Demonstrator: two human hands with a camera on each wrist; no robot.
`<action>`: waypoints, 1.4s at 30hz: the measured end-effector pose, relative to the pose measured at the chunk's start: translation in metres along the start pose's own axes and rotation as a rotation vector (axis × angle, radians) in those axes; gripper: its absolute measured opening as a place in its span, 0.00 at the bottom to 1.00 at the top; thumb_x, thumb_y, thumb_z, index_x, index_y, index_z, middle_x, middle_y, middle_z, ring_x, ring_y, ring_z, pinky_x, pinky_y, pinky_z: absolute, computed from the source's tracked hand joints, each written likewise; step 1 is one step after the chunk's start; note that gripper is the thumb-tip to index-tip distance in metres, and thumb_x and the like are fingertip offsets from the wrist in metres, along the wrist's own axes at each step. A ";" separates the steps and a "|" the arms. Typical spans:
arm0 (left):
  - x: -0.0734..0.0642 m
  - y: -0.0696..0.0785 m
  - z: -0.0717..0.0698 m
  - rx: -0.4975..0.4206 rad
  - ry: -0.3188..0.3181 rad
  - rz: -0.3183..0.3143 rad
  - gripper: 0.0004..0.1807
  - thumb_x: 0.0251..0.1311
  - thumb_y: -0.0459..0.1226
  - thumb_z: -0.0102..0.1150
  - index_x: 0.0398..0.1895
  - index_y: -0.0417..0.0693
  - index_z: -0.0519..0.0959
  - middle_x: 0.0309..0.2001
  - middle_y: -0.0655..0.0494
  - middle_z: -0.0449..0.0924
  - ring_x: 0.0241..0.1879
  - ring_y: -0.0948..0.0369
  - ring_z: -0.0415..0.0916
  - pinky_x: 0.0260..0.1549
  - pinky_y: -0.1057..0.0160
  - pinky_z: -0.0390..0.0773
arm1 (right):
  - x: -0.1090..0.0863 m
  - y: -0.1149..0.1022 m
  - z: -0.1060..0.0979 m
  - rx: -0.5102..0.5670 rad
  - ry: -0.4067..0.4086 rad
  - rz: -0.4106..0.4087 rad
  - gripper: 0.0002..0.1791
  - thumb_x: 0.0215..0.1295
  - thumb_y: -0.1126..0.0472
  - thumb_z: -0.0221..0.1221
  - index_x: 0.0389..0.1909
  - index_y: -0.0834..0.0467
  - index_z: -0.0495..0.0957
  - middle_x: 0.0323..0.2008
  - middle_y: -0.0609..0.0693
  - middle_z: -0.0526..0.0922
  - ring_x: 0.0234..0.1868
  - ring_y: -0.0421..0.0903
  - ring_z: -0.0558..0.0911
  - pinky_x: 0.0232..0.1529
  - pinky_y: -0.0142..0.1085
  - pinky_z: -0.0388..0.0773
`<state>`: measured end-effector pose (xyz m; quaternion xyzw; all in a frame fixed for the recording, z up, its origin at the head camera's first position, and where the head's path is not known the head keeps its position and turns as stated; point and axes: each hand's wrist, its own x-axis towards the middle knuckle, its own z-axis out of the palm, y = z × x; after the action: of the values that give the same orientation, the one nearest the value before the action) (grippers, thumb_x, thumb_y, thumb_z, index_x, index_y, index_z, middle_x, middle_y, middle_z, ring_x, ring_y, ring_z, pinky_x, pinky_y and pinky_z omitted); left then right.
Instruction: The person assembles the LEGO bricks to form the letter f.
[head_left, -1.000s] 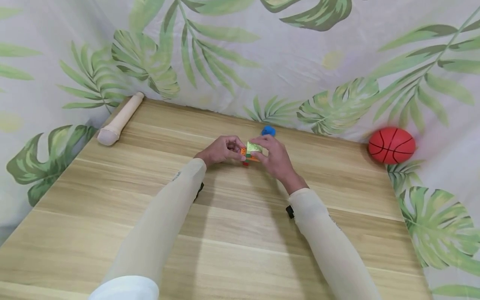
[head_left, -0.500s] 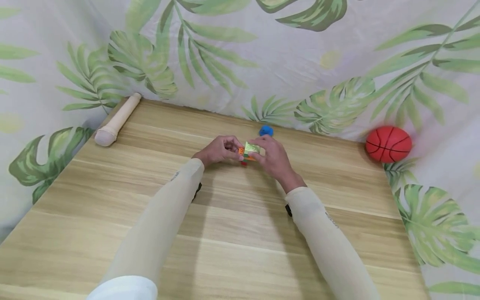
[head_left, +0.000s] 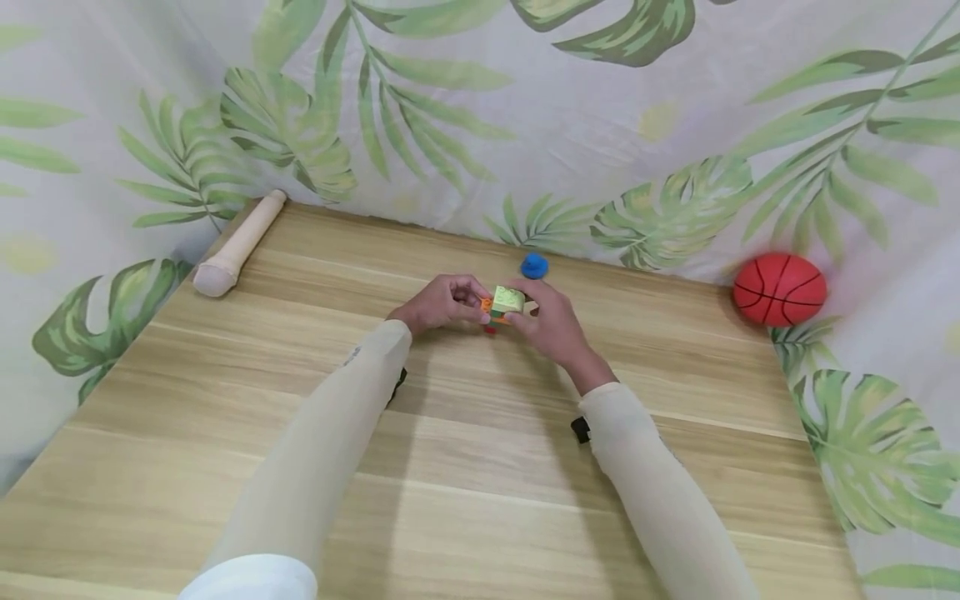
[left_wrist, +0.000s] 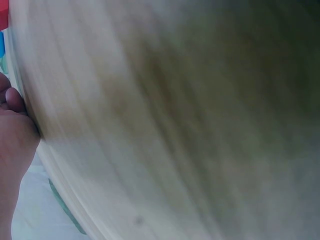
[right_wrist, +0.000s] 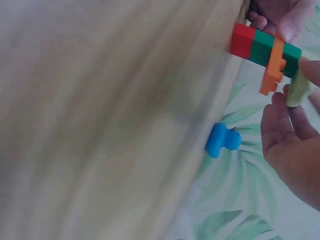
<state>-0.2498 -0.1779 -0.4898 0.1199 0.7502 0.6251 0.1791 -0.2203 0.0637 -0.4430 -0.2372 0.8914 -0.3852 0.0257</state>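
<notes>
A stack of toy building blocks stands upright on the table between the two hands. From the bottom, the right wrist view shows a red block [right_wrist: 243, 41], a green block [right_wrist: 262, 48], a flat orange piece [right_wrist: 273, 70] that juts out to one side, and another green block [right_wrist: 291, 56]. At the top end is a pale green block [head_left: 509, 298], with the thumb and fingers of my right hand [head_left: 553, 327] around its right side. My left hand [head_left: 444, 302] pinches the stack's left side near the orange piece. Only part of that hand shows in the left wrist view.
Just behind the hands, a small blue piece with a knob [head_left: 534, 266] lies near the table's back edge. A red basketball [head_left: 780, 289] sits at the right back corner. At the left edge lies a pale microphone-shaped object [head_left: 240, 243]. Leaf-patterned cloth [head_left: 450, 192] hangs behind the wooden table [head_left: 480, 500].
My right fingers have slid from over the pale green block to its right side, so more of its top shows. The left hand keeps its hold on the stack.
</notes>
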 end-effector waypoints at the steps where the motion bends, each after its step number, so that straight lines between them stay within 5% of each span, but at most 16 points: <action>1: 0.000 0.001 0.000 0.003 0.003 -0.001 0.19 0.62 0.30 0.76 0.55 0.36 0.83 0.37 0.62 0.86 0.40 0.64 0.80 0.40 0.69 0.79 | -0.001 0.003 0.000 0.023 -0.002 0.018 0.28 0.72 0.65 0.70 0.71 0.61 0.77 0.62 0.59 0.84 0.62 0.57 0.83 0.60 0.55 0.84; 8: 0.001 0.004 0.001 0.009 0.014 -0.018 0.18 0.64 0.32 0.75 0.56 0.38 0.83 0.38 0.62 0.86 0.40 0.64 0.80 0.41 0.69 0.79 | -0.006 0.016 0.001 0.090 -0.002 0.165 0.20 0.74 0.60 0.68 0.62 0.65 0.80 0.57 0.61 0.85 0.58 0.59 0.87 0.64 0.52 0.84; 19: 0.000 0.005 0.005 0.107 0.020 -0.039 0.14 0.69 0.40 0.73 0.52 0.42 0.87 0.43 0.59 0.92 0.45 0.64 0.83 0.46 0.66 0.79 | -0.008 0.017 0.002 0.023 -0.009 0.221 0.18 0.80 0.52 0.62 0.55 0.63 0.85 0.51 0.59 0.89 0.54 0.56 0.87 0.60 0.50 0.83; 28: -0.001 0.006 0.011 0.248 0.002 -0.039 0.15 0.73 0.46 0.68 0.49 0.43 0.89 0.43 0.53 0.92 0.45 0.61 0.84 0.48 0.64 0.78 | -0.010 0.017 0.003 -0.005 -0.073 0.305 0.19 0.83 0.48 0.58 0.50 0.60 0.87 0.38 0.55 0.91 0.34 0.45 0.81 0.37 0.35 0.74; 42: -0.002 0.001 0.017 0.347 0.005 -0.010 0.13 0.72 0.46 0.68 0.43 0.46 0.89 0.34 0.54 0.90 0.39 0.60 0.82 0.46 0.62 0.76 | -0.011 0.023 0.007 0.012 -0.116 0.351 0.18 0.83 0.50 0.57 0.42 0.59 0.87 0.33 0.51 0.89 0.31 0.42 0.78 0.34 0.32 0.71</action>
<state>-0.2410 -0.1637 -0.4915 0.1438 0.8479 0.4855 0.1571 -0.2177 0.0773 -0.4652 -0.0995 0.9139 -0.3658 0.1455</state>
